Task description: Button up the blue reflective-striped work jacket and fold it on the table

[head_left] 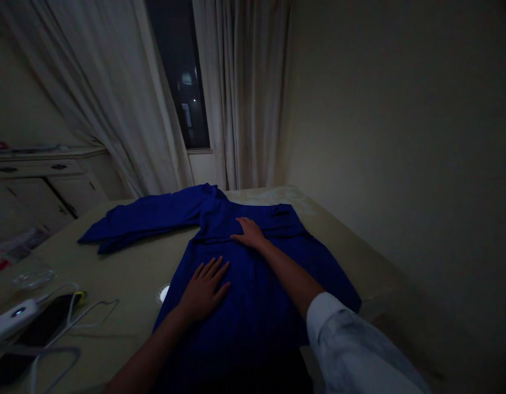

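Observation:
A blue dress (pixel 253 295) lies spread over the table, its flared skirt toward me and one long sleeve (pixel 154 219) stretched out to the left. My left hand (pixel 205 290) rests on the left part of the skirt, fingers spread and flat. Farther up, my right hand (pixel 249 232) touches the cloth close to the waist seam, its thumb and fingers apart. Neither hand grips the fabric. The lower end of the skirt near me fades into shadow.
On the table (pixel 125 284) at the left lie a white power bank (pixel 15 320), a black phone-like slab (pixel 35 339) and white cables (pixel 92 309). Clear plastic (pixel 33 273) sits behind them. A wall (pixel 401 137) borders the right; curtains (pixel 253 98) hang beyond the table.

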Available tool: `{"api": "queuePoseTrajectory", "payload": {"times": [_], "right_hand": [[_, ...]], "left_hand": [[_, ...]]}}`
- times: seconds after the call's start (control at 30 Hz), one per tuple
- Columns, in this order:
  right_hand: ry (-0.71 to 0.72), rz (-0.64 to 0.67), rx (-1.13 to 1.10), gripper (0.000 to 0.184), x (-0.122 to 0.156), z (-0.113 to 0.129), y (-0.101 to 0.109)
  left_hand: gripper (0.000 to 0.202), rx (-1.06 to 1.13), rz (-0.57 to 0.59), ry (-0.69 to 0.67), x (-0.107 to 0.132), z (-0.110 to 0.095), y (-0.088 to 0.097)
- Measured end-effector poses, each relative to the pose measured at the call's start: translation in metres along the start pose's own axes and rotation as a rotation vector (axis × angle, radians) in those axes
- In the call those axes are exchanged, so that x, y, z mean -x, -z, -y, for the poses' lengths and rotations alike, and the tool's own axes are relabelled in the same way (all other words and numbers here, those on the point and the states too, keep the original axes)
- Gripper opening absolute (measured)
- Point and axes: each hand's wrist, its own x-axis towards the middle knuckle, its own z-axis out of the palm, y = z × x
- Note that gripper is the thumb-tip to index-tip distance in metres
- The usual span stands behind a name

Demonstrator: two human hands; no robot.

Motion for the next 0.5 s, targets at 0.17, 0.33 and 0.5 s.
{"api": "queuePoseTrajectory", "payload": {"times": [0.17, 0.33, 0.5], "right_hand": [[0.093, 0.123, 0.086, 0.059, -0.016, 0.012, -0.029], [0.143, 0.011, -0.039, 0.050, 0.006, -0.056, 0.018], [-0.343, -0.173, 0.315, 0.047, 0.075, -0.179, 0.090]], "left_hand": [[0.065, -0.020, -0.013, -0.001, 0.006, 0.001, 0.002], [0.049, -0.009, 0.070, 0.065, -0.017, -0.009, 0.028], [0.031, -0.025, 0.068, 0.063, -0.096, -0.037, 0.053]]}}
